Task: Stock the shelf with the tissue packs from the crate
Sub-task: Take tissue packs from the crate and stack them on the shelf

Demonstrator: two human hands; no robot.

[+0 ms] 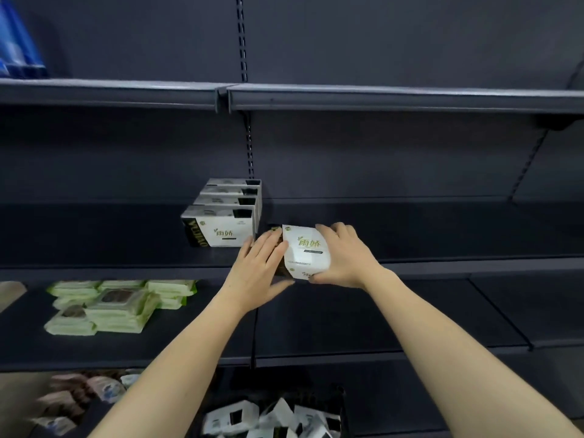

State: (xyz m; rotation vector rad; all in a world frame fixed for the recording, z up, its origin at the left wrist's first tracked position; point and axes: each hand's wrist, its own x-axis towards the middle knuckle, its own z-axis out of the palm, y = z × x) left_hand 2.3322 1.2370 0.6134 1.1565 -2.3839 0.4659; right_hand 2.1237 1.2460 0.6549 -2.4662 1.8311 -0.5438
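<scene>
Four white tissue packs [221, 213] in a row on the middle shelf [410, 229], near its left end. One more tissue pack [305, 251] at that shelf's front edge, between two hands. Green wipe packs [107, 306] heaped on the lower shelf [347, 327], left end; count unclear. Crate [343, 403] below holds several white packs [271, 418], jumbled, uncountable.

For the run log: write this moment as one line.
stage: placing | tissue pack held by left hand, right hand | beside shelved row | crate still stocked

bare shelf [442, 229] right of the hands, row of tissue packs [226, 213] left
</scene>
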